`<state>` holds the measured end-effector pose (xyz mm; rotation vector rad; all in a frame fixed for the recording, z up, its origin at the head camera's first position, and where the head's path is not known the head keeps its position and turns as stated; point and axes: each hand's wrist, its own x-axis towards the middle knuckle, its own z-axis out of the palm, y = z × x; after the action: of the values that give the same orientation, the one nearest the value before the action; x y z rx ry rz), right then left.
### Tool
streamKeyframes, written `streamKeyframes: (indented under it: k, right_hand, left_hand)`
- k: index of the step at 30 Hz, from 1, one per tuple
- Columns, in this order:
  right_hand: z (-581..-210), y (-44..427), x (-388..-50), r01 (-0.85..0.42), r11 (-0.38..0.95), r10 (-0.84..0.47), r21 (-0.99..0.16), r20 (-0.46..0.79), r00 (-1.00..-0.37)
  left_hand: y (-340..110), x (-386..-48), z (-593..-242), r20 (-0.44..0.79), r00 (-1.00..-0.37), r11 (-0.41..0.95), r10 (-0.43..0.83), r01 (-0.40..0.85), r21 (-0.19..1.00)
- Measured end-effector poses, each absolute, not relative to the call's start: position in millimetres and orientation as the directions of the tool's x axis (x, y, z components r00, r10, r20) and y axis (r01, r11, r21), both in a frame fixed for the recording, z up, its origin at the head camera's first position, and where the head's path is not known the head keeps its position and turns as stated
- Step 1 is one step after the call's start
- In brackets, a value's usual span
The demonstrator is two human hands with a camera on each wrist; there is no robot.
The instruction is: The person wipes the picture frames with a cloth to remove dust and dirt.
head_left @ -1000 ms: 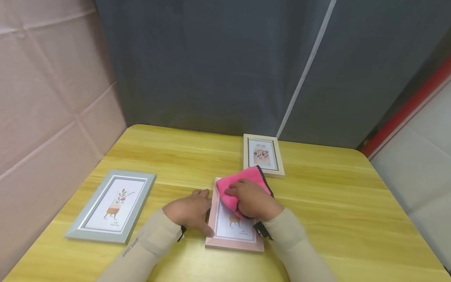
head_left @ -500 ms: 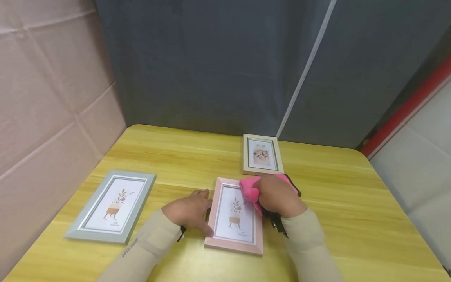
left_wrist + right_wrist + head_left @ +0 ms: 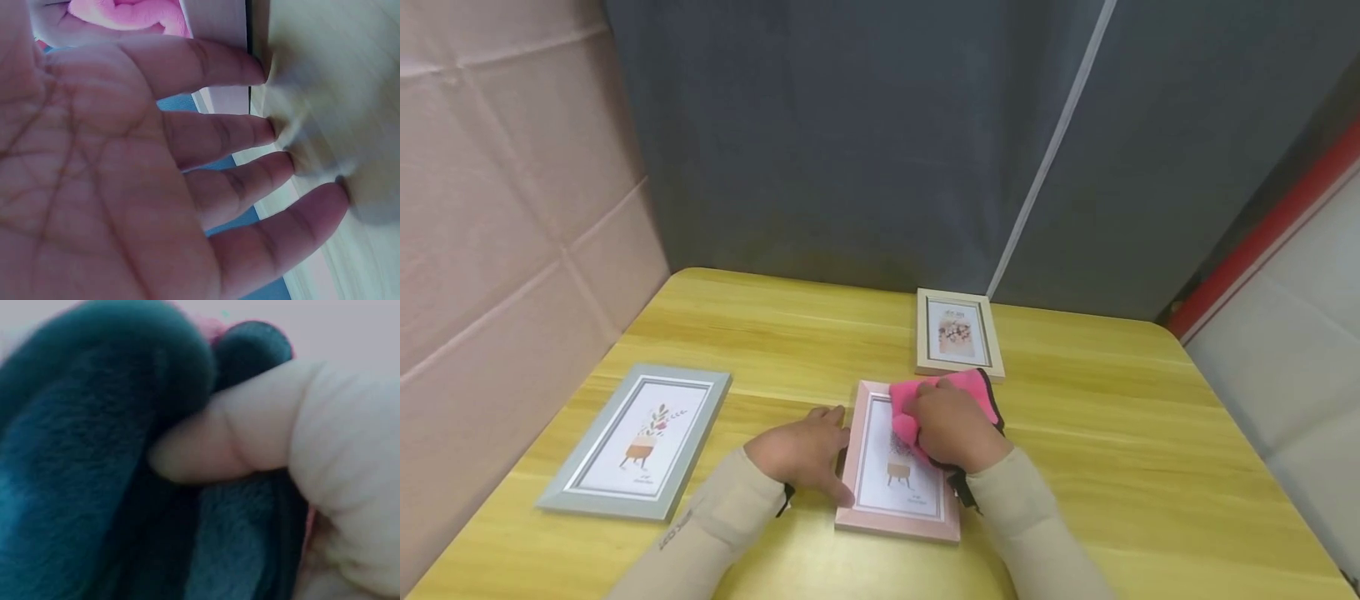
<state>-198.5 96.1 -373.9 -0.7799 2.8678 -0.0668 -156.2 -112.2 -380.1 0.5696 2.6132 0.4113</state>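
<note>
A pink picture frame lies face up near the table's front. My left hand is at its left edge, thumb touching the lower left border. In the left wrist view the fingers of my left hand are spread and fairly straight, tips on the tabletop. My right hand grips a folded cloth, pink with a dark edge, against the upper right of the frame's picture. The right wrist view shows the cloth's dark fuzzy side, with the thumb of my right hand pressed into its fold.
A grey-green picture frame lies face up at the left. Behind the pink frame, a cream picture frame lies near the back edge of the yellow wood-grain table. A dark curtain hangs behind the table.
My right hand moved right with the cloth to the pink frame's right border, uncovering the picture, then came back left over its upper right. My left hand stayed in place.
</note>
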Motion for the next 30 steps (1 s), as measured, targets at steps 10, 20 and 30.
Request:
streamKeyframes:
  k: [10, 20, 30]
  right_hand:
    - [-377.5, 89.6, -195.0, -0.571, 0.775, -0.614, -0.271, -0.107, -0.782]
    - [-355.9, 117.4, -201.2, -0.334, 0.924, -0.369, -0.187, -0.205, -0.906]
    - [-373.6, 104.0, -203.0, -0.51, 0.852, -0.523, -0.116, -0.143, -0.84]
  left_hand:
    - [-111.1, -156.8, -382.7, -0.326, -0.824, 0.867, 0.463, 0.345, 0.36]
    - [-111.8, -156.4, -385.0, -0.33, -0.834, 0.865, 0.443, 0.301, 0.4]
    - [-111.6, -156.4, -383.2, -0.345, -0.824, 0.871, 0.45, 0.32, 0.373]
